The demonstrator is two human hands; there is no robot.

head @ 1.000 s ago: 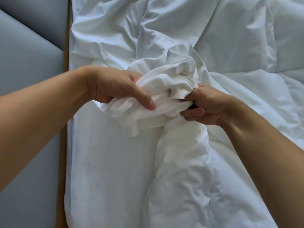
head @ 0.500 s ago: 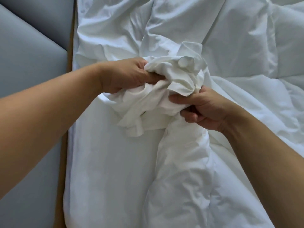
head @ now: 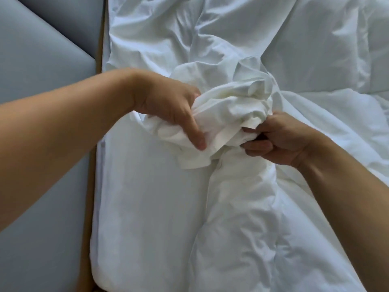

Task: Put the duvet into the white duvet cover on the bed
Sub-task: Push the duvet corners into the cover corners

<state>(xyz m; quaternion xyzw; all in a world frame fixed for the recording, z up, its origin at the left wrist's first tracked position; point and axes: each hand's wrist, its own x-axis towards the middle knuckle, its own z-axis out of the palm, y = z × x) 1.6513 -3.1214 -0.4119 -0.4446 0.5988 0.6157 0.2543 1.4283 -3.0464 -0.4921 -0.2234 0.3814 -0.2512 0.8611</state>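
Note:
A bunched wad of the white duvet cover (head: 227,114) is gathered up in the middle of the bed. My left hand (head: 170,108) grips its left side, thumb pressed down over the folds. My right hand (head: 277,140) pinches the cover's right edge from below. A thick white roll, which looks like the duvet (head: 237,218), runs from under the wad toward me. Where the cover ends and the duvet begins is hard to tell, as both are white.
The white bed sheet (head: 147,207) covers the mattress to the left of the roll. More rumpled white bedding (head: 315,49) fills the far and right side. A grey padded panel (head: 42,70) and a thin wooden strip (head: 90,186) border the bed on the left.
My left hand has shifted its grip, and its thumb now lies lower over the wad. My right hand has slid a little to the right along the cover's edge. The bunch looks flatter.

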